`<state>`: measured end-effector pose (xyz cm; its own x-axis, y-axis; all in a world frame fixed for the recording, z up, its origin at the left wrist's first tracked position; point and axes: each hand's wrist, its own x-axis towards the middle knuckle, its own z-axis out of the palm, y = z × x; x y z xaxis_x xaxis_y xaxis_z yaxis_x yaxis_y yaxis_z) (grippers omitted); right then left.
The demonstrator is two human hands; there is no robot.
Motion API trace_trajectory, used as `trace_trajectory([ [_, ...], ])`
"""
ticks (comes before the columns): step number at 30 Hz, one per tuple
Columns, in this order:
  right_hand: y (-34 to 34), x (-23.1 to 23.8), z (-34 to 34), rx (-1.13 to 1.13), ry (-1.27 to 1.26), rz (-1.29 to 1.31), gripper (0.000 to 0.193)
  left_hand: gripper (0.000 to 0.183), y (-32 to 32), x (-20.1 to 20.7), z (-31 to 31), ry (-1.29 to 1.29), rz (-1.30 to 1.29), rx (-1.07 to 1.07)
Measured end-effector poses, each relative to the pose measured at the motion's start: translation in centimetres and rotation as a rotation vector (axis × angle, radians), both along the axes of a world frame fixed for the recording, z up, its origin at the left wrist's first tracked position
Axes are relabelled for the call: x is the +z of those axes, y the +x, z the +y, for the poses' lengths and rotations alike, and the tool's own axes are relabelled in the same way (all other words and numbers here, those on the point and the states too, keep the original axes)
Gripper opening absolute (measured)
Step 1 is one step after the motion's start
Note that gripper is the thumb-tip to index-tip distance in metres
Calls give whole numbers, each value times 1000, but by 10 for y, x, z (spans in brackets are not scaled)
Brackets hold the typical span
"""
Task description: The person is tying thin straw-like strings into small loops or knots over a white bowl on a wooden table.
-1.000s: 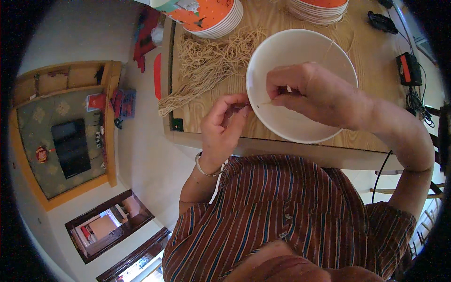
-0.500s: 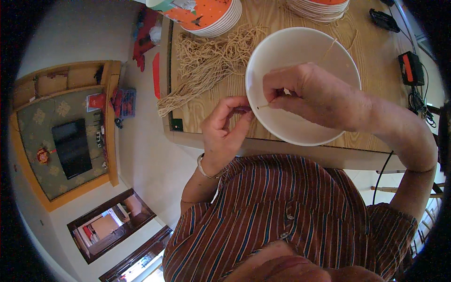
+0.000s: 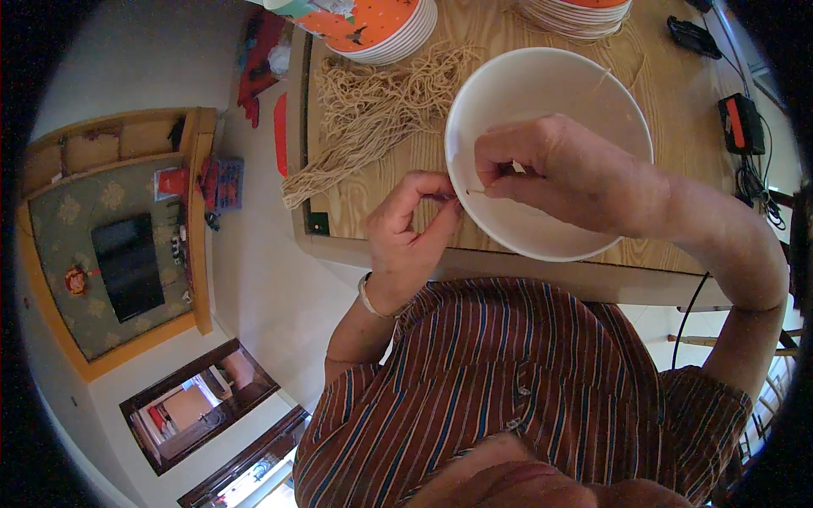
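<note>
A white paper bucket (image 3: 550, 76) stands on the table with its open top toward me. My right hand (image 3: 563, 173) reaches inside it, thumb and forefinger pinched on a short end of beige string (image 3: 479, 191). The string's tip is at the near-left inner wall, beside a small dark hole. Outside that wall, my left hand (image 3: 411, 220) has thumb and forefinger brought together against the bucket near the hole; what they hold, if anything, is hidden. Another beige strand (image 3: 605, 78) crosses the bucket's far right rim.
A loose bundle of beige strings (image 3: 364, 127) lies left of the bucket on the wooden table (image 3: 677, 216). Beyond it are stacked orange-patterned paper buckets (image 3: 385, 30), with a second stack (image 3: 576, 21) farther right. A black-and-orange box (image 3: 740, 123) and cables lie at the right edge.
The bucket has shifted very slightly right. My left fingers have moved a little right, closer against its wall. My right hand stays nearly still, pinching the string.
</note>
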<state>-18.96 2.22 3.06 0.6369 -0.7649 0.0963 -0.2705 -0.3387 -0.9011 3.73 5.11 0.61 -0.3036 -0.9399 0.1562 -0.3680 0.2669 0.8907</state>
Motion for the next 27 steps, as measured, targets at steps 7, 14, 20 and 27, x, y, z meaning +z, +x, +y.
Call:
trace_trajectory([
  [7, 1, 0, -1, 14, 5, 39, 8, 13, 1, -2, -3, -41, 0, -28],
  [14, 1, 3, -2, -12, 8, 19, 9, 14, 2, -1, -3, -93, -2, -65],
  [20, 3, -1, -4, -11, -35, 24, 8, 15, 2, -1, 0, -75, -19, -34],
  [27, 5, 9, -7, -54, 1, 88, 14, 20, 0, 0, 2, 52, 76, 14],
])
